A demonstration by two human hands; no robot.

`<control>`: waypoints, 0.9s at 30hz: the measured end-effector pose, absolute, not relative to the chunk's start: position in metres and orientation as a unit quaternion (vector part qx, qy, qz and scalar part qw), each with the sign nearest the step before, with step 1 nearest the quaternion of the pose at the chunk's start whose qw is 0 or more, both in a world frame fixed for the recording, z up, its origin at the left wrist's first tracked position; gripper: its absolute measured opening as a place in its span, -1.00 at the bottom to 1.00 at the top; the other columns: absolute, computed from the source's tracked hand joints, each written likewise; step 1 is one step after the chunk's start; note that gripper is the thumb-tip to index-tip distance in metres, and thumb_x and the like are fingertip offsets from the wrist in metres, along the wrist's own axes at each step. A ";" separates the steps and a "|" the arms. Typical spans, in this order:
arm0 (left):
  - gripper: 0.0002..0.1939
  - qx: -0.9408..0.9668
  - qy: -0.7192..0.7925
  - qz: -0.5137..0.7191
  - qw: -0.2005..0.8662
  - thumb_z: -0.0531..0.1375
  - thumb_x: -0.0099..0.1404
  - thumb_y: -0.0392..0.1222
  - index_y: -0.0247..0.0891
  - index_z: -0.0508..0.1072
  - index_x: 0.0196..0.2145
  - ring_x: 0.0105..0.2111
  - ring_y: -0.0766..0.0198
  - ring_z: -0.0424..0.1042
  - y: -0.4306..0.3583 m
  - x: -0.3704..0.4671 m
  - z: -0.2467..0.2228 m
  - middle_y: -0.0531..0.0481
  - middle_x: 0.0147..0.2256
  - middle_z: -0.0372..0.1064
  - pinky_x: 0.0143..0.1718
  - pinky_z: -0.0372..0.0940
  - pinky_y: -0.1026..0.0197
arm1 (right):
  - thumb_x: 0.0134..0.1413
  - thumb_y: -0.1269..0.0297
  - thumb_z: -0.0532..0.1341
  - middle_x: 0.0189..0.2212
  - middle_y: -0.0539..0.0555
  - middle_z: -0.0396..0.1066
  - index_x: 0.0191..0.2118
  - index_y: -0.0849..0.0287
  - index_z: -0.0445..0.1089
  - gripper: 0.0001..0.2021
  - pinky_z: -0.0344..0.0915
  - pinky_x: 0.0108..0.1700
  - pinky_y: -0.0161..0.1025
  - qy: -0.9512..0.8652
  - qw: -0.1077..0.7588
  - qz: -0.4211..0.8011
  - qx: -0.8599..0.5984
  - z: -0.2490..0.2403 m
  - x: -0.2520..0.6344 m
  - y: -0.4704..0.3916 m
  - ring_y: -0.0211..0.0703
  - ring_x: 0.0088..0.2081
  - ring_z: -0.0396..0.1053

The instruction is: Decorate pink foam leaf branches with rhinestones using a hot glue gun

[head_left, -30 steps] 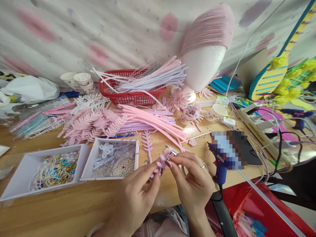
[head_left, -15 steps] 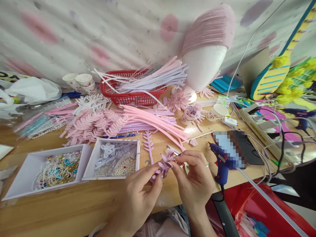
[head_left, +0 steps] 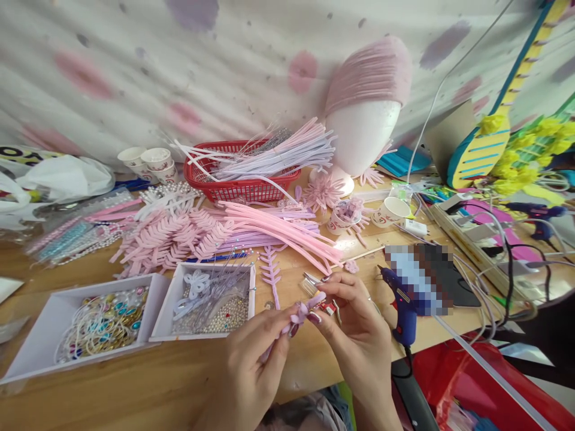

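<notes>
Pinching a lilac fuzzy piece (head_left: 298,312) in the left hand (head_left: 254,347), above a wood-grained table's (head_left: 179,383) near middle; touching its right end with the right hand (head_left: 362,335), cannot tell whether clamped. Backed, far, by a pale pink-blotched curtain (head_left: 242,54). Printed red, unreadably small, on far-left paper cups (head_left: 157,159); showing cut-off black lettering (head_left: 9,153) farther left.

Fuzzy lilac sprig (head_left: 300,312), smooth wooden table (head_left: 148,389)

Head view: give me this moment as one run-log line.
left hand: pinching lilac piece | right hand: at its tip | to right: nearer glue gun | to left: white boxes
</notes>
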State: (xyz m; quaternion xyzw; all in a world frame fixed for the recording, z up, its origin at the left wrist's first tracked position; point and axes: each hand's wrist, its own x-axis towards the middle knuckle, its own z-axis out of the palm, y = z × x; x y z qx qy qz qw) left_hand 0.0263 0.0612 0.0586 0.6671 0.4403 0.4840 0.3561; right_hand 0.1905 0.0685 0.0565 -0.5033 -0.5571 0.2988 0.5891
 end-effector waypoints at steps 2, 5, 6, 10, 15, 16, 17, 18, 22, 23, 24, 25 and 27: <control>-0.68 0.622 0.460 0.487 0.405 0.19 0.31 -0.38 -0.11 0.65 -0.09 -0.34 0.20 0.61 0.059 0.029 0.059 -0.07 -0.23 0.66 -0.29 0.52 0.31 | 0.14 0.28 0.38 -0.11 0.09 0.35 -0.08 -0.03 0.51 -0.79 0.35 -0.04 -0.20 -0.554 0.592 0.308 -0.498 0.057 0.191 0.069 -0.07 0.00 0.34; -0.79 0.521 0.484 0.495 0.500 0.23 0.31 -0.22 -0.14 0.67 -0.18 -0.48 0.24 0.57 0.054 0.036 0.061 -0.03 -0.33 0.64 -0.45 0.53 0.31 | 0.17 0.25 0.36 -0.08 0.09 0.36 -0.04 -0.05 0.51 -0.76 0.34 0.02 -0.22 -0.551 0.591 0.347 -0.476 0.058 0.193 0.069 -0.09 0.03 0.34; -0.82 0.490 0.489 0.495 0.524 0.25 0.30 -0.18 -0.15 0.67 -0.20 -0.50 0.24 0.56 0.053 0.038 0.063 -0.02 -0.36 0.63 -0.47 0.53 0.30 | 0.18 0.24 0.35 -0.07 0.09 0.36 -0.02 -0.06 0.51 -0.76 0.34 0.02 -0.23 -0.549 0.591 0.364 -0.465 0.058 0.194 0.069 -0.10 0.04 0.35; -0.78 0.423 0.497 0.489 0.578 0.33 0.25 -0.03 -0.20 0.67 -0.26 -0.49 0.22 0.57 0.052 0.043 0.070 -0.03 -0.42 0.61 -0.49 0.53 0.30 | 0.18 0.23 0.35 -0.06 0.08 0.37 -0.02 -0.08 0.51 -0.76 0.34 0.01 -0.26 -0.540 0.599 0.373 -0.459 0.058 0.193 0.070 -0.12 0.04 0.35; -0.68 0.397 0.503 0.470 0.607 0.35 0.20 0.11 -0.22 0.61 -0.35 -0.48 0.18 0.60 0.054 0.043 0.077 -0.02 -0.49 0.57 -0.52 0.51 0.33 | 0.35 0.26 0.17 -0.04 0.09 0.35 -0.08 -0.04 0.51 -0.83 0.30 0.02 -0.23 -0.512 0.626 0.304 -0.504 0.055 0.188 0.068 -0.12 0.04 0.31; -0.66 0.387 0.503 0.468 0.614 0.36 0.18 0.14 -0.23 0.59 -0.36 -0.47 0.17 0.61 0.054 0.043 0.078 -0.02 -0.48 0.57 -0.53 0.50 0.33 | 0.37 0.27 0.13 -0.06 0.09 0.34 -0.14 -0.01 0.51 -0.81 0.29 0.02 -0.22 -0.499 0.640 0.293 -0.506 0.054 0.187 0.067 -0.12 0.02 0.31; -0.64 0.373 0.504 0.468 0.623 0.37 0.15 0.15 -0.23 0.59 -0.35 -0.47 0.17 0.61 0.055 0.043 0.079 -0.03 -0.47 0.57 -0.54 0.50 0.33 | 0.39 0.28 0.11 -0.08 0.08 0.33 -0.21 0.02 0.50 -0.79 0.28 0.01 -0.21 -0.487 0.654 0.284 -0.505 0.054 0.187 0.067 -0.13 -0.01 0.32; -0.62 0.355 0.505 0.467 0.634 0.39 0.13 0.17 -0.23 0.58 -0.35 -0.46 0.17 0.61 0.056 0.043 0.079 -0.03 -0.46 0.58 -0.54 0.50 0.33 | 0.39 0.28 0.10 -0.11 0.07 0.33 -0.27 0.04 0.48 -0.77 0.28 0.00 -0.20 -0.476 0.668 0.274 -0.502 0.053 0.187 0.066 -0.13 -0.04 0.32; -0.60 0.301 0.509 0.472 0.654 0.43 0.07 0.16 -0.23 0.54 -0.34 -0.47 0.20 0.61 0.058 0.042 0.081 0.00 -0.47 0.59 -0.57 0.48 0.36 | 0.33 0.27 0.17 -0.20 0.07 0.34 -0.34 0.07 0.45 -0.81 0.28 -0.03 -0.16 -0.462 0.692 0.240 -0.499 0.052 0.190 0.064 -0.10 -0.10 0.35; -0.60 0.299 0.510 0.474 0.653 0.43 0.07 0.15 -0.23 0.54 -0.34 -0.48 0.21 0.60 0.058 0.041 0.081 0.01 -0.48 0.59 -0.57 0.47 0.36 | 0.30 0.29 0.21 -0.21 0.06 0.35 -0.35 0.07 0.46 -0.84 0.29 -0.05 -0.18 -0.466 0.691 0.236 -0.500 0.052 0.191 0.064 -0.11 -0.11 0.36; -0.61 0.299 0.510 0.476 0.650 0.43 0.08 0.14 -0.22 0.53 -0.34 -0.48 0.23 0.60 0.058 0.041 0.081 0.02 -0.49 0.58 -0.57 0.47 0.37 | 0.26 0.31 0.25 -0.23 0.05 0.36 -0.37 0.07 0.46 -0.86 0.30 -0.08 -0.21 -0.470 0.689 0.235 -0.499 0.052 0.191 0.064 -0.13 -0.13 0.37; -0.62 0.302 0.511 0.478 0.647 0.42 0.09 0.13 -0.22 0.53 -0.34 -0.49 0.24 0.59 0.058 0.041 0.080 0.03 -0.49 0.57 -0.56 0.47 0.37 | 0.22 0.33 0.29 -0.24 0.04 0.37 -0.38 0.08 0.46 -0.87 0.31 -0.11 -0.25 -0.475 0.687 0.241 -0.494 0.053 0.191 0.065 -0.16 -0.15 0.38; -0.66 0.318 0.512 0.480 0.637 0.41 0.13 0.11 -0.21 0.54 -0.34 -0.49 0.27 0.57 0.057 0.040 0.078 0.04 -0.48 0.57 -0.54 0.47 0.38 | 0.15 0.36 0.35 -0.27 0.02 0.40 -0.36 0.06 0.48 -0.92 0.34 -0.14 -0.31 -0.479 0.686 0.267 -0.477 0.056 0.188 0.066 -0.20 -0.16 0.40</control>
